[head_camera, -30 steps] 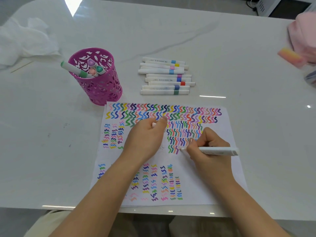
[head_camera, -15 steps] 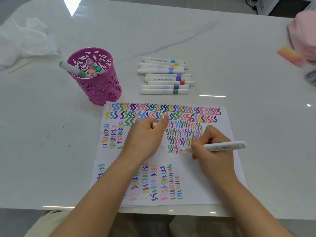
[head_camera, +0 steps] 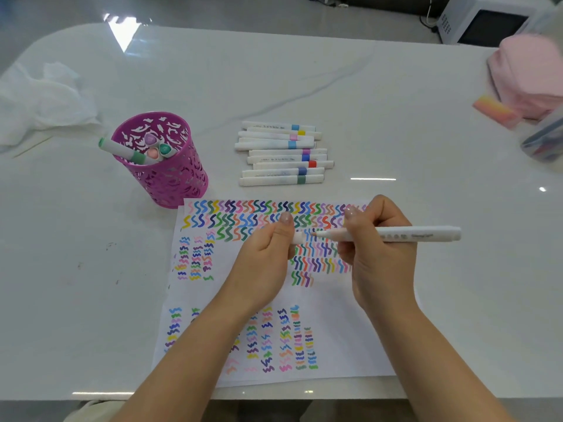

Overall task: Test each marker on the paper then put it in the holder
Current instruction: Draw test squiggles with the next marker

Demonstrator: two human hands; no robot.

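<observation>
My right hand grips a white marker that lies level above the paper, its pale pink tip pointing left. My left hand holds the marker's white cap just left of the tip, the two nearly touching. The paper is covered with coloured squiggles. A purple mesh holder stands at the paper's upper left with several markers in it, one green-capped and leaning out to the left. A row of several capped markers lies beyond the paper.
Crumpled white tissue lies at the far left. At the far right are a pink pouch, an orange-pink eraser and a clear container. The table's front edge runs just below the paper.
My right hand has lifted the marker off the paper and swung it up level. The tip has moved toward the cap in my left hand, which has barely shifted.
</observation>
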